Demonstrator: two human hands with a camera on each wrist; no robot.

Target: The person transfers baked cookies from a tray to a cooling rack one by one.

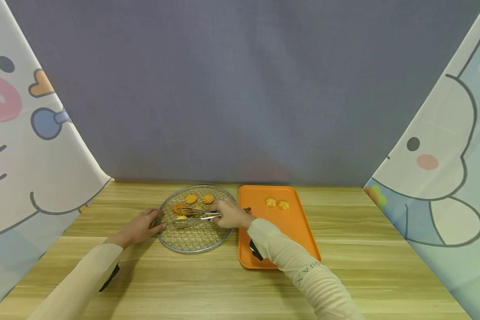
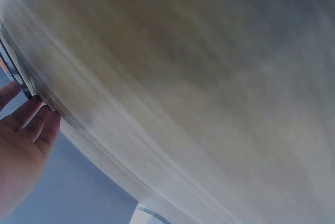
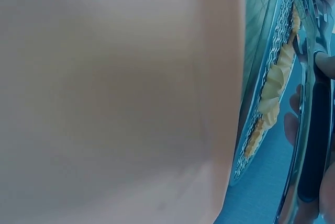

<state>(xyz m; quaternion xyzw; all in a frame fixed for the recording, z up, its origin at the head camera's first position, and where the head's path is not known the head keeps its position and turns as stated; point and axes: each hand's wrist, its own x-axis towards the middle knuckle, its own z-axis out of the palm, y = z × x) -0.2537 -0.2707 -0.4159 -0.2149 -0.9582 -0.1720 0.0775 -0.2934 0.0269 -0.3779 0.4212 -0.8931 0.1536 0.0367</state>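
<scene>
My right hand [image 1: 230, 213] grips metal tongs [image 1: 196, 218] with a dark handle [image 3: 315, 135], held low over a round wire rack [image 1: 196, 240]. The two tong arms stand apart, with their fork-like ends among several cookies. A flat round cookie [image 1: 190, 198] and a swirled cookie [image 1: 208, 198] lie toward the rack's far side. Near the tong ends are an orange-brown cookie [image 1: 178, 209] and a paler one [image 1: 182, 218], both partly covered. At the rack's left rim my left hand [image 1: 142, 226] touches the edge with fairly straight fingers [image 2: 47, 127].
Right of the rack lies an orange tray [image 1: 282, 231] with two piped cookies [image 1: 270, 202] near its far end. My right forearm crosses its near part. A grey cloth wall [image 1: 240, 98] rises behind the wooden table [image 1: 184, 284], with cartoon-printed panels at both sides.
</scene>
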